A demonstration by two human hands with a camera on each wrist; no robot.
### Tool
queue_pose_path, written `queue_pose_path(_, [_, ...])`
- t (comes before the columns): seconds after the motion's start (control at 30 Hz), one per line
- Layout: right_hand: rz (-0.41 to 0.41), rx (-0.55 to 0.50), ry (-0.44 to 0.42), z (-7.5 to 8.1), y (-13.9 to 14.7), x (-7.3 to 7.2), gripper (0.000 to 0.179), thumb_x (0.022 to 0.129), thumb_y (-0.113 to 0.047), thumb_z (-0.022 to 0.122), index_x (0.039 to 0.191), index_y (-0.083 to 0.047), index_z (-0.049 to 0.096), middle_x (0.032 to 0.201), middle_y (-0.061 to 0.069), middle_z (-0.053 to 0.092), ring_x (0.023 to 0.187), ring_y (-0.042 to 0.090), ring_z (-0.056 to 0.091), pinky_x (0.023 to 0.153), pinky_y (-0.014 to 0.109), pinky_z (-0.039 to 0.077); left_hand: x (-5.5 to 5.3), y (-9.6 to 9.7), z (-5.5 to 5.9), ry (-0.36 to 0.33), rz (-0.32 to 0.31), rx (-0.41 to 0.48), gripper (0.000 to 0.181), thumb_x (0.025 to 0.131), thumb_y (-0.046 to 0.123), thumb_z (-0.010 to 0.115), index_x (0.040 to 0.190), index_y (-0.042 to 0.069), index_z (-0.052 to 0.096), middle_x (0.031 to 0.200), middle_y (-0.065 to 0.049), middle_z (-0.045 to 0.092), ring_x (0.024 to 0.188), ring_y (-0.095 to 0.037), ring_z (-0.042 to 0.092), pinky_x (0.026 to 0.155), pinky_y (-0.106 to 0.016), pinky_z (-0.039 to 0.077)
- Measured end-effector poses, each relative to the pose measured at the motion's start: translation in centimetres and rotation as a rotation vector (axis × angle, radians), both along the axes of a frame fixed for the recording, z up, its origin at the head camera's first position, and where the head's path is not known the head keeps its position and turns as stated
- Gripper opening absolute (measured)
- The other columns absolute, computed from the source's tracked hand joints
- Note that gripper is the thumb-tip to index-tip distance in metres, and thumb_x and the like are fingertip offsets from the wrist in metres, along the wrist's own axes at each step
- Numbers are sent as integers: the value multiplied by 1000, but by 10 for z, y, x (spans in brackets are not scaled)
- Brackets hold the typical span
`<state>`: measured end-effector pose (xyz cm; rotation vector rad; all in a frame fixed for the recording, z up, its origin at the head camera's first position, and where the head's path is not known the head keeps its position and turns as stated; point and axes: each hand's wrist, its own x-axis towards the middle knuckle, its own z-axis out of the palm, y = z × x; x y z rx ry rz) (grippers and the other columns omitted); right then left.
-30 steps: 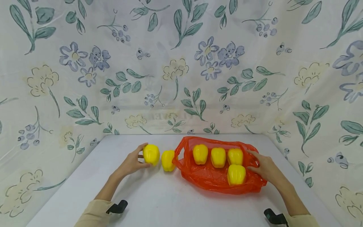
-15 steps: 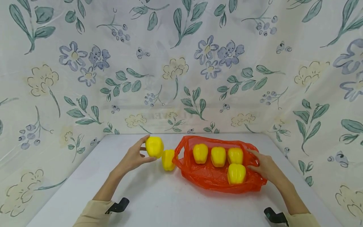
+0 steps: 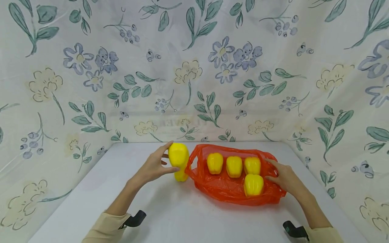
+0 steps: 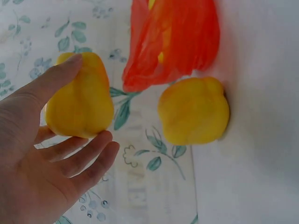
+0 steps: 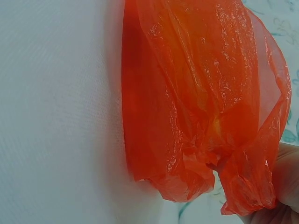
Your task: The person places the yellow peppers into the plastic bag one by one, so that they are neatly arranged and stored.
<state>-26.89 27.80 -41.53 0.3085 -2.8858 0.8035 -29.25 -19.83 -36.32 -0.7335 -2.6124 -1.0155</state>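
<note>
My left hand (image 3: 153,166) holds a yellow bell pepper (image 3: 178,153) between thumb and fingers, raised above the table. In the left wrist view the thumb lies over one end of this pepper. A second yellow bell pepper (image 4: 194,112) stands on the table just left of a red plastic bag (image 3: 218,193); in the head view the held one partly covers it. Several yellow bell peppers (image 3: 234,167) sit inside the spread bag. At the bag's right end, my right hand (image 3: 285,179) grips its edge; in the right wrist view the red film hides most of the fingers.
A white table (image 3: 182,219) carries everything. Behind it and at both sides hangs a floral-patterned cloth (image 3: 194,84). The bag's left handle loop (image 3: 192,165) stands up beside the pepper on the table.
My left hand has lifted the bell pepper and carried it right, so it now overlaps the pepper on the table. The right hand and the bag have stayed in place.
</note>
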Motion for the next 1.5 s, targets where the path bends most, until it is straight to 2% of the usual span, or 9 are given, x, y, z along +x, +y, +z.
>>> queue_pose_path(0.37, [-2, 1, 11, -1, -1, 0, 71, 83, -12, 76, 145, -7, 42, 132, 31, 54, 111, 45, 57, 76, 46, 61, -2, 34, 0, -14, -106, 8, 98, 75, 37, 85, 154, 22, 29, 146, -1, 49, 110, -19, 62, 85, -33, 59])
queue_pose_path(0.6, [0, 9, 14, -2, 0, -1, 70, 83, -13, 76, 145, -7, 42, 132, 32, 55, 111, 46, 57, 77, 46, 61, -5, 59, -3, -35, -159, -14, 96, 75, 36, 84, 153, 18, 32, 144, -1, 50, 110, -18, 60, 87, -34, 59])
queue_pose_path(0.77, [7, 1, 16, -3, 1, -1, 70, 83, -13, 76, 145, -8, 43, 132, 31, 55, 113, 47, 56, 77, 47, 60, -5, 79, -6, -36, -192, -33, 96, 75, 38, 85, 152, 14, 33, 136, 0, 55, 111, -16, 57, 89, -36, 57])
queue_pose_path(0.97, [8, -9, 13, -2, 0, -1, 70, 83, -13, 76, 145, -8, 43, 132, 31, 55, 112, 46, 57, 76, 46, 61, -5, 102, -15, -97, -232, -49, 94, 76, 43, 83, 153, 22, 33, 143, 4, 50, 121, -15, 52, 97, -39, 54])
queue_pose_path(1.13, [3, -12, 7, -1, 0, -1, 70, 83, -13, 76, 145, -8, 43, 132, 31, 55, 111, 45, 57, 76, 46, 61, -5, 120, -26, -131, -268, -85, 94, 76, 47, 81, 153, 23, 32, 150, 6, 45, 131, -15, 47, 104, -41, 50])
queue_pose_path(1.33, [-4, -11, -4, -2, 0, -1, 71, 83, -12, 76, 145, -8, 42, 132, 31, 55, 112, 46, 57, 75, 45, 61, -5, 137, -34, -197, -270, -109, 95, 76, 51, 80, 153, 25, 31, 147, 6, 48, 128, -13, 49, 103, -38, 51])
queue_pose_path(1.5, [7, -9, 13, -2, 0, -1, 71, 83, -13, 76, 145, -7, 43, 131, 31, 56, 110, 45, 58, 76, 45, 61, -4, 149, -40, -208, -269, -136, 95, 76, 52, 78, 153, 21, 31, 146, 5, 49, 128, -14, 48, 102, -37, 51])
